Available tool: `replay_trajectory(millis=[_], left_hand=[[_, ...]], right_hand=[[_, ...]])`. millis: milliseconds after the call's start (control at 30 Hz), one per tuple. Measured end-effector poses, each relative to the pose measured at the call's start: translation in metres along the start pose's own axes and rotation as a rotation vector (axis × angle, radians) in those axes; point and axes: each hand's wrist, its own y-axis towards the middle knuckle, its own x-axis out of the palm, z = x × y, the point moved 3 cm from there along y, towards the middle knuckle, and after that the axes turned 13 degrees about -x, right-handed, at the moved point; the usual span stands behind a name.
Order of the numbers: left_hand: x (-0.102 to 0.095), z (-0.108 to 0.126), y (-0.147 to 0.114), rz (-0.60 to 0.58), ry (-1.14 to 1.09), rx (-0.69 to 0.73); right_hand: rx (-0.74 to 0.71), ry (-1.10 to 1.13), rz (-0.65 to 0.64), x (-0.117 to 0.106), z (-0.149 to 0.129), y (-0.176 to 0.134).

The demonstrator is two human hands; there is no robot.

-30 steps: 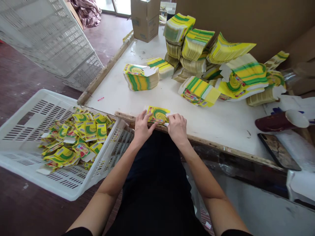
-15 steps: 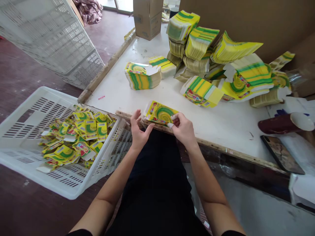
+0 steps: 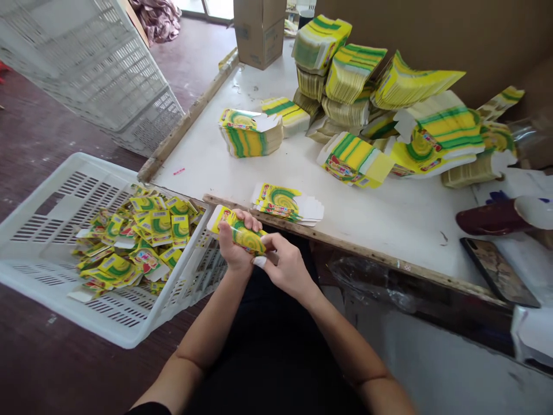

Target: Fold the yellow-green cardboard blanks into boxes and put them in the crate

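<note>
A yellow and green printed carton [image 3: 244,235] is held in front of the table edge. My left hand [image 3: 237,249] wraps round its body, fingers closed along the sides. At its right end my right hand [image 3: 287,262] pinches the carton, thumb and fingertips against the end; the flap there is partly hidden by the fingers. White tape or a covering shows on my right thumb. Just beyond the hands, a small pile of flat cartons [image 3: 279,200] lies at the table's edge, white flaps pointing right.
A white plastic crate [image 3: 149,323] with many small cartons stands at the left. Stacks of flat cartons [image 3: 354,75] fill the table's back, with another stack [image 3: 251,138] nearer. A maroon mug [image 3: 488,219] and a phone [image 3: 496,271] lie at the right. A cardboard box [image 3: 259,34] stands behind.
One carton has come off the small pile toward me and is now opened out in both hands. My left hand has closed round it; my right hand has moved left and down with it.
</note>
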Motion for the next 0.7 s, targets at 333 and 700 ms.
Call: replay_trajectory(millis=[333, 700], left_hand=[[-0.008, -0.006, -0.006, 0.072, 0.060, 0.138], [-0.033, 0.003, -0.010, 0.062, 0.397, 0.108]], right_hand=[[-0.137, 0.036, -0.019, 0.005, 0.004, 0.002], [-0.244, -0.272, 0.182, -0.052, -0.001, 0.009]])
